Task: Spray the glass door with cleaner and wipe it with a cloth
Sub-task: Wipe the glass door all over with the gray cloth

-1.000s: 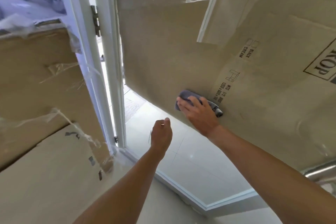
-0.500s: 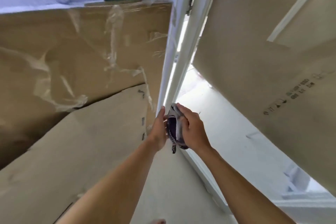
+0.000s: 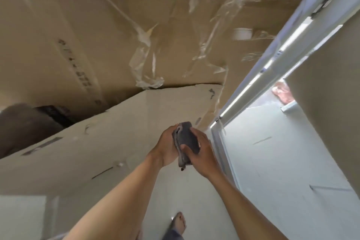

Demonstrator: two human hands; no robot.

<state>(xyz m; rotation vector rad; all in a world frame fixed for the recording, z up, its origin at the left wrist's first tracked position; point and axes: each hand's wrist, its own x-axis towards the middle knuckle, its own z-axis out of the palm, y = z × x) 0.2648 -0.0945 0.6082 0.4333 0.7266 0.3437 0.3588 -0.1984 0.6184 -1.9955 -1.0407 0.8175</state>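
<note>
A dark grey cloth (image 3: 186, 142), folded into a thick pad with layered edges showing along its left side, is clasped between both hands in front of the person, above the pale floor (image 3: 194, 191). The left hand (image 3: 168, 149) cups it from the left, while the right hand (image 3: 202, 155) closes over it with the thumb pressed on its face. Just right stands the white-framed glass door (image 3: 259, 82), backed by taped brown cardboard (image 3: 116, 35).
</note>
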